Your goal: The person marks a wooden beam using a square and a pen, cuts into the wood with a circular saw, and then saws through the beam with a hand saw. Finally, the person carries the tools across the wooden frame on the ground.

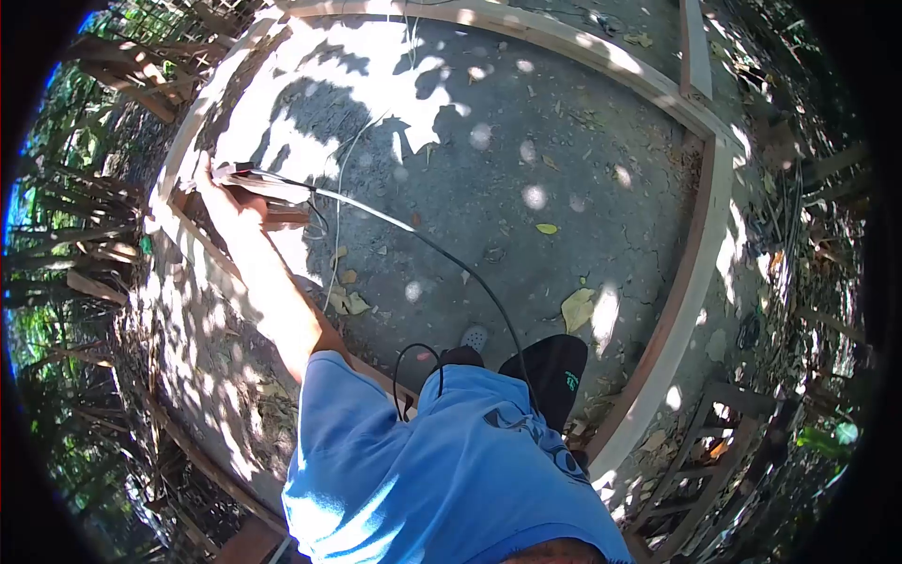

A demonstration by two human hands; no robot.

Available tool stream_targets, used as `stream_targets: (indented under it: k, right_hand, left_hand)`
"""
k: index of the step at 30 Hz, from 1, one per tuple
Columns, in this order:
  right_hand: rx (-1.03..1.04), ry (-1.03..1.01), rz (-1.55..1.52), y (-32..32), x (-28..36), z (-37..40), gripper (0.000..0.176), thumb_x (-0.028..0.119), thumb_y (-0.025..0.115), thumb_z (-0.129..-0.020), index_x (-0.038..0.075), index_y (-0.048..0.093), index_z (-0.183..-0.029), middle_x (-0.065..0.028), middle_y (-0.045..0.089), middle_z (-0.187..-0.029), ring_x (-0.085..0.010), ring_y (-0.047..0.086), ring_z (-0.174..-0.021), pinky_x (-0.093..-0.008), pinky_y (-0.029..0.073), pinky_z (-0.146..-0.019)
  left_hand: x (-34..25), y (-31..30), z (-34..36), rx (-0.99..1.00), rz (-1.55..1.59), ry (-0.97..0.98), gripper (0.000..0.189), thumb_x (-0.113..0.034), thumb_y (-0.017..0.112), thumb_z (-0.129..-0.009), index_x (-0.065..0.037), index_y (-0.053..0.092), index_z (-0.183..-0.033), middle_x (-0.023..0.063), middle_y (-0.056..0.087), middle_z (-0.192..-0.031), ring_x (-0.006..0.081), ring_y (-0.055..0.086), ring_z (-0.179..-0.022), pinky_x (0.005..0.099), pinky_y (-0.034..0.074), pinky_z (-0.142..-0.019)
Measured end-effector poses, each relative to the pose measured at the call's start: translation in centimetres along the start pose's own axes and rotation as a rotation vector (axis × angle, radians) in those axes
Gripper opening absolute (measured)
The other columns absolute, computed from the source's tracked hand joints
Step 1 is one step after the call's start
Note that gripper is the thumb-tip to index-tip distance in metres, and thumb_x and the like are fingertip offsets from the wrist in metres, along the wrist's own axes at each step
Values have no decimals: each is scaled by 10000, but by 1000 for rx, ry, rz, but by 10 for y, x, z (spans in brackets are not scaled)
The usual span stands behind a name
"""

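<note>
My left arm reaches out to the left, and my left hand (237,209) is closed beside a corner of the timber frame (193,230). Against the hand is a pale, flat-sided object (277,189) with dark and red parts at its far end. Glare and the fingers hide its kind. A dark cable (460,268), bright where the sun strikes it, curves from near this object back to my body. My right hand is out of view.
Long timber beams (703,235) lie around me on the ground. A thin pale cord (349,155) crosses the dirt floor (451,160), and dry leaves (578,310) lie scattered. A wooden slatted piece (700,451) lies at right, with sticks and brush at both sides.
</note>
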State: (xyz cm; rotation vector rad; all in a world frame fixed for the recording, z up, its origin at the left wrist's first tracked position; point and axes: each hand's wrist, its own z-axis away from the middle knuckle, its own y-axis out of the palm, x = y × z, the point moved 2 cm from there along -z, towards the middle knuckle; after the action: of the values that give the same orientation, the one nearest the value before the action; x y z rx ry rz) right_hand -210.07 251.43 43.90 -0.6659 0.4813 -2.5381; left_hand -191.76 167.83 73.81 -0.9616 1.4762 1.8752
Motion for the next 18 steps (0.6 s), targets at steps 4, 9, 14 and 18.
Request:
stream_targets:
  k: [4,9,14,18]
  right_hand:
    - [70,-25,83,-21,103,-92,146,93,723,-768,-7,645,-841,-64,580,-585,-187,551,-434,-338,442,-410]
    - [208,-146,289,-44,239,-256,152,99,724,-767,-2,650,-853,-61,581,-588,-187,553,-434,-340,442,-410]
    - [263,-280,375,-55,437,-322,174,93,703,-755,47,642,-912,-40,558,-594,-163,552,-430,-327,442,-403]
    - [245,-566,537,-58,601,-344,288,104,709,-754,18,630,-1018,-56,581,-618,-178,569,-458,-339,465,-434]
  left_hand:
    - [-62,61,5,46,-79,300,291,-328,762,-834,-95,588,-817,60,607,-727,199,608,-692,329,516,-677]
    - [-153,169,60,275,-239,595,164,-219,648,-924,-61,609,-908,101,647,-797,225,629,-695,351,538,-675]
    - [-208,329,165,398,-417,815,206,-277,656,-896,-77,612,-871,85,649,-777,209,641,-697,343,543,-646]
    - [-189,438,239,455,-495,881,239,-323,662,-874,-91,615,-841,73,651,-760,197,650,-699,337,548,-622]
